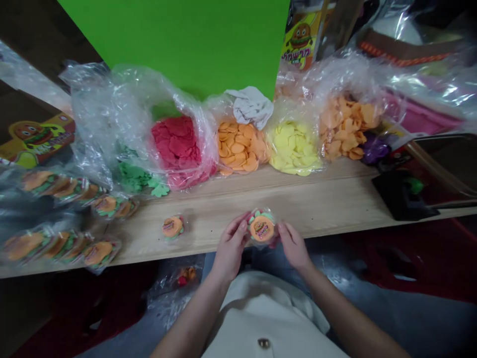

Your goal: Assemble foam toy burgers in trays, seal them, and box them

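A clear-wrapped toy burger (262,228), with an orange printed top and green and red layers showing at its edge, is held over the front edge of the wooden table (328,199). My left hand (231,246) pinches the wrapper's left side between thumb and fingers. On the right side, my right hand (293,242) grips the wrapper in the same way. Another wrapped burger (173,226) lies by itself on the wood to the left. Farther left, wrapped burgers lie in two rows, a back row (67,189) and a front row (61,246).
Behind are bags of red pieces (177,144), orange pieces (240,146), yellow pieces (294,144) and more orange pieces (345,127). Green pieces (137,176) lie by the red bag. A black holder (397,194) stands at right, and a green panel (179,44) rises behind.
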A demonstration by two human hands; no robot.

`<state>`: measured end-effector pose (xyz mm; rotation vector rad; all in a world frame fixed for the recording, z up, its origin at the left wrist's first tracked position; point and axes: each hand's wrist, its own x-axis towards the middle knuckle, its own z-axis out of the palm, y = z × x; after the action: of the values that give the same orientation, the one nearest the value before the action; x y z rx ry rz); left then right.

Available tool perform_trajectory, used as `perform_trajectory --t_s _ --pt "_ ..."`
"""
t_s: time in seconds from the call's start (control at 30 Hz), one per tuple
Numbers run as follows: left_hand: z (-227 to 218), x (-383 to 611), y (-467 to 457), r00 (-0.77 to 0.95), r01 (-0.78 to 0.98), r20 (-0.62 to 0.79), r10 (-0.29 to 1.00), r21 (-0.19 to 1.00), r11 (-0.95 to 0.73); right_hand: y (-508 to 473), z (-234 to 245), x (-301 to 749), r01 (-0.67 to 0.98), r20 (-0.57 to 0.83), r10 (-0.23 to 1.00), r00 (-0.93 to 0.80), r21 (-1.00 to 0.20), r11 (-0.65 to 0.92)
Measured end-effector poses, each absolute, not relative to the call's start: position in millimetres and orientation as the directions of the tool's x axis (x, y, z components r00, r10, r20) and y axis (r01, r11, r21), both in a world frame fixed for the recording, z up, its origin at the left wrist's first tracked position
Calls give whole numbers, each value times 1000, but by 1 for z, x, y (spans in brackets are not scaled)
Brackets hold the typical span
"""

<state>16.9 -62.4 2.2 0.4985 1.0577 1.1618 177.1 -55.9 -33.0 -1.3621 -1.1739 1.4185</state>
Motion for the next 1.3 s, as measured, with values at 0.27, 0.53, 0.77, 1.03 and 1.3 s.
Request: perform_trajectory --t_s 0.27,0.53,0.77,1.03,1.3 --pt "-6 -3 -55 526 5 -550 649 765 645 -69 -28 213 273 -377 722 -580 -925 -263" --pt "-17 -9 -110 342 -84 -637 691 712 698 -97 -30 211 430 -324 656 -682 -903 2" --pt "3 7 -112 342 99 -525 779 845 525 -88 -8 193 410 -196 573 -796 -870 272" --pt "-9 11 -124 276 225 -436 856 896 384 -108 -24 196 442 -208 640 -740 -867 230" --pt "-6 17 -117 376 277 -360 854 923 268 -116 -29 198 428 -172 697 -697 -879 211"
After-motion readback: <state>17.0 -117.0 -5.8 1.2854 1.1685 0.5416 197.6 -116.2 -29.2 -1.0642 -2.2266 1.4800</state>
